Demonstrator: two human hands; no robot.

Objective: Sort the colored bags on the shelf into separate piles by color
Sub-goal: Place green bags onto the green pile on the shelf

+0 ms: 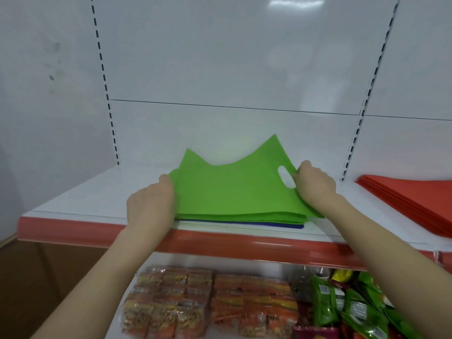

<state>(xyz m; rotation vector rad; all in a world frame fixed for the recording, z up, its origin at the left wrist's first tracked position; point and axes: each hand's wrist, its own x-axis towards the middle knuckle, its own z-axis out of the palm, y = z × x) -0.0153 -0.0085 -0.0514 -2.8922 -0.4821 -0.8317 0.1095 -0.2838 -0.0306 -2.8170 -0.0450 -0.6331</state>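
Gripping a green bag [232, 192] by its two side edges, a person sorts stock on a white shop shelf [85, 199]. The left hand [151, 204] curls round the 9 o'clock edge. The right hand [315, 184] pinches the 3 o'clock edge beside the handle cut-out [285, 176]. The bag's long axis runs 9 to 3 between the hands, its far corners lifted toward 12. It tops a small stack of green layers with blue bags [281, 225] underneath. A red bag pile [415, 201] lies well apart at 3 o'clock, nearer the right hand. The lower shelf at 6 o'clock holds orange snack packs [171, 302] and green packets [325, 307].
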